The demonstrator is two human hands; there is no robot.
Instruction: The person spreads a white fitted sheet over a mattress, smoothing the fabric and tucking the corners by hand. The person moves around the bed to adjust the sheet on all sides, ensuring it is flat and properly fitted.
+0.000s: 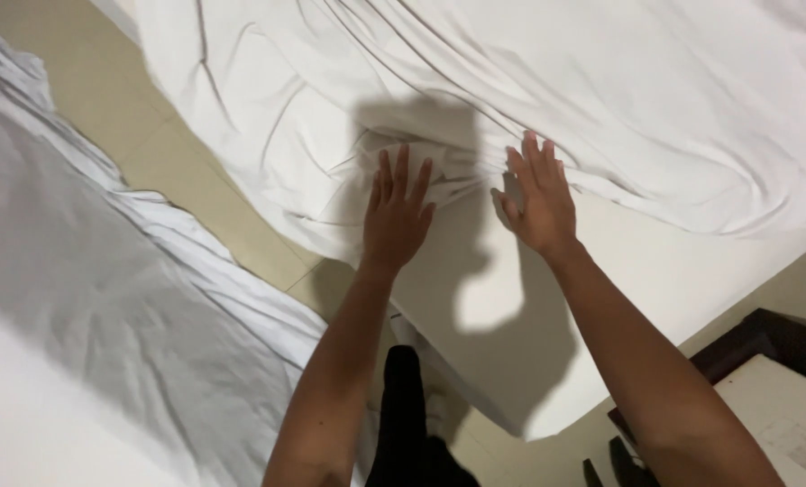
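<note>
A rumpled white sheet [601, 99] lies across the bare mattress [601, 298], its bunched edge under both hands. The left hand [396, 216] and the right hand [536, 200] press it flat, fingers spread, gripping nothing. Another white sheet [96, 307] lies on the tiled floor [178, 171] to the left.

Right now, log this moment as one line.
left hand: flat on white bedsheet | right hand: flat on sheet edge | mattress corner bare

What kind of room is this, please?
Probably a bedroom or hotel room. Both hands, left hand and right hand, press a rumpled white bed sheet on a bare mattress; more white bedding lies over the tiled floor.
</note>
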